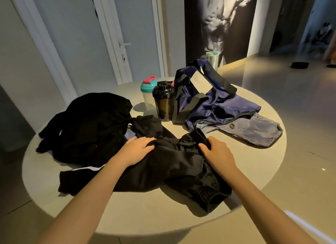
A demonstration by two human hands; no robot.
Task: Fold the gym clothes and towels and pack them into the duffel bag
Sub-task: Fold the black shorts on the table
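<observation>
A black garment (163, 171) lies spread and wrinkled on the near part of the round table (145, 211). It has a white stripe at its left edge and an elastic cuff at its lower right. The left hand (139, 149) rests flat on the upper part of this garment, with the fingers straight and close together, holding nothing. The right hand (217, 152) grips a raised fold of the same garment; the thumb and the fingers are curled round a thick black band of it.

The duffel bag (209, 105) is dark blue with black straps. It lies soft and collapsed on the far right part of the table, beyond the right hand, and its flap (the one with a round snap button) is laid open toward the table edge. A pile of black clothes (87, 123) lies at the left, touching the garment.

A black shaker bottle (163, 102) stands upright just beside the bag, and a clear shaker (148, 91) with a teal lid stands behind it. A pale bottle (211, 59) shows behind the bag.
</observation>
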